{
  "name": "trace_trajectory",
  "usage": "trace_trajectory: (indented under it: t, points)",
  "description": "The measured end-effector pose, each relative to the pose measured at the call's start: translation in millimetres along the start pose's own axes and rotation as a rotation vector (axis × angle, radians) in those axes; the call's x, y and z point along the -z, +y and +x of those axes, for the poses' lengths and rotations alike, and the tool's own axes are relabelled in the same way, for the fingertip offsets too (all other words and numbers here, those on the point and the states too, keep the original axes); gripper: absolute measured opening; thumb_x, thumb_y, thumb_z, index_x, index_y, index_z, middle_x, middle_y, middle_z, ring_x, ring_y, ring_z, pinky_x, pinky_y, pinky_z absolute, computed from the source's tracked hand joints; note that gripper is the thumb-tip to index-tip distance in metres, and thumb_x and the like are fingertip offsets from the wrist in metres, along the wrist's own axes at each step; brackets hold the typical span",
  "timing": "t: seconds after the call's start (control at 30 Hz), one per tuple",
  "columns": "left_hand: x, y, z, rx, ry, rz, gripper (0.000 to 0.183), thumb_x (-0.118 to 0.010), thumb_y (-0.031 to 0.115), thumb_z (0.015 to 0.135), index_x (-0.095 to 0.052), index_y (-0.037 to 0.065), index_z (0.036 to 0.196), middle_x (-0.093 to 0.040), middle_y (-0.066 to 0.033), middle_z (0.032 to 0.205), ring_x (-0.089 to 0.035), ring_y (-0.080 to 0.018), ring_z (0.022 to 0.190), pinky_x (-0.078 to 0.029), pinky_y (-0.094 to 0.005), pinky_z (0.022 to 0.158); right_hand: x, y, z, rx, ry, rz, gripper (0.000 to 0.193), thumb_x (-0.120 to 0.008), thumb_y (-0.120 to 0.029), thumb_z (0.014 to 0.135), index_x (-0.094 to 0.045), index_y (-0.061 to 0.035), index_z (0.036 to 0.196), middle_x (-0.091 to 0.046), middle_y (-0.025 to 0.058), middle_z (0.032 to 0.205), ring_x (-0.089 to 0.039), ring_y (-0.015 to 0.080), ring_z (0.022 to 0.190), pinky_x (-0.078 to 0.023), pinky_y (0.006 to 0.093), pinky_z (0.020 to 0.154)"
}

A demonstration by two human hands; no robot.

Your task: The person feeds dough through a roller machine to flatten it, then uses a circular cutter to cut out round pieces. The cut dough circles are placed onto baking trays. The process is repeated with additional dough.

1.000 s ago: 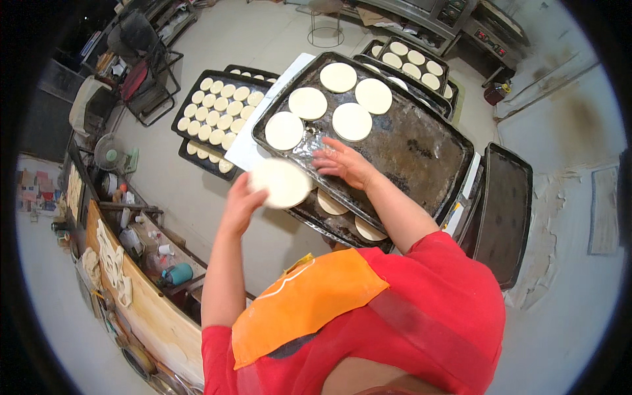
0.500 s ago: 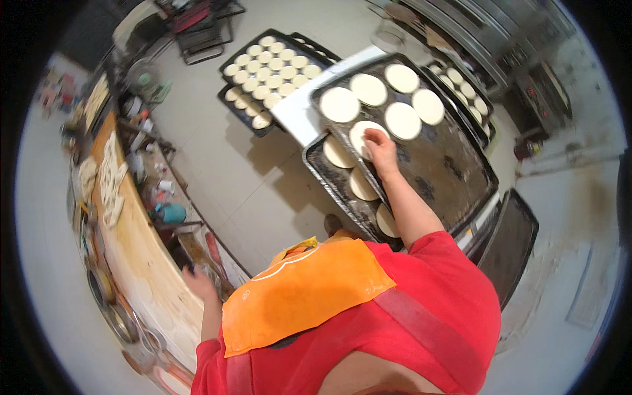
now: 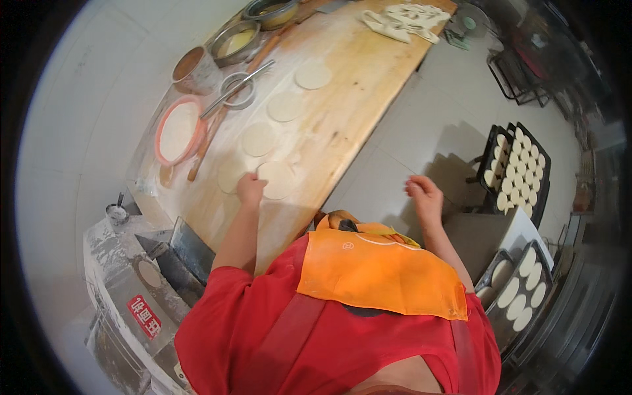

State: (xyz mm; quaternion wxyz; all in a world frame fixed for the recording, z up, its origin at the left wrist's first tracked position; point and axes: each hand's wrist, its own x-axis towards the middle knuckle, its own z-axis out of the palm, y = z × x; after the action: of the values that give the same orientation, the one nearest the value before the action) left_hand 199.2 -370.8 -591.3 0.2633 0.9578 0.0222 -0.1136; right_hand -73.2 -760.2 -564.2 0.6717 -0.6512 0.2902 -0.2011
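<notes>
Several flat dough rounds lie on the floured wooden worktable. My left hand (image 3: pixel 251 189) is over the near end of the table, fingers closed at the edge of one dough round (image 3: pixel 279 181), between it and a paler dough round (image 3: pixel 231 176). The fingertips are partly hidden by the hand. Farther along lie another dough round (image 3: pixel 258 139), one beyond it (image 3: pixel 285 106) and the farthest dough round (image 3: pixel 313 76). My right hand (image 3: pixel 426 197) hangs in the air over the floor, beside the table, empty, its fingers loosely bent and apart.
A pink bowl of flour (image 3: pixel 180 130), a rolling pin (image 3: pixel 209 141), a metal ring (image 3: pixel 238 91) and metal bowls line the wall side. Dough strips (image 3: pixel 405 21) lie at the far end. At right stand trays of dough rounds (image 3: pixel 525 168). A floury machine (image 3: pixel 141 289) stands at left.
My body has turned left from the trays to the worktable. My right hand has come off a dough round on the tray; my left has moved over the table to the dough rounds.
</notes>
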Motion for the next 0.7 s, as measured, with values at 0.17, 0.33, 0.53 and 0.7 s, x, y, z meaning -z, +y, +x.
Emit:
trace_trajectory:
  t: [0.17,0.33,0.53,0.7]
  points:
    - [19,91,-45,-0.115,-0.429,-0.683,0.037,-0.067,0.008,0.078,-0.056,-0.001,0.111,-0.064,-0.0100,0.102,-0.059,-0.0162,0.090,-0.048,-0.0295,0.074,-132,-47,-7,-0.177,-0.409,0.050,0.049,-0.067,-0.013,0.083,-0.051,0.0017,0.128,-0.062,0.0108,0.114,-0.057,0.0176,0.104,-0.049,0.0315,0.084]
    - [-27,99,31,-0.376,-0.424,-0.524,0.055,-0.066,0.015,0.082,-0.045,0.001,0.131,-0.062,-0.0094,0.111,-0.057,-0.0158,0.102,-0.044,-0.0355,0.095,-100,-12,-9,-0.319,-0.149,0.125,0.036,-0.070,-0.016,0.080,-0.063,0.0015,0.111,-0.067,0.0079,0.095,-0.059,0.0143,0.086,-0.048,0.0299,0.076]
    - [-50,-63,221,-0.139,0.313,0.581,0.055,-0.039,0.051,0.095,-0.055,0.010,0.129,-0.062,-0.0174,0.118,-0.062,-0.0360,0.104,-0.053,-0.0435,0.079,62,-30,-93,-0.230,0.377,0.062,0.022,-0.071,-0.013,0.077,-0.069,-0.0006,0.095,-0.067,0.0035,0.083,-0.059,0.0106,0.076,-0.048,0.0270,0.071]
    - [-22,-17,211,-0.012,-0.177,0.063,0.038,-0.056,0.032,0.088,-0.064,-0.002,0.103,-0.064,-0.0177,0.103,-0.063,-0.0331,0.091,-0.053,-0.0466,0.077,214,-46,-224,0.134,0.853,0.529,0.045,-0.064,-0.003,0.083,-0.053,-0.0005,0.127,-0.063,0.0099,0.111,-0.064,0.0172,0.094,-0.052,0.0311,0.083]
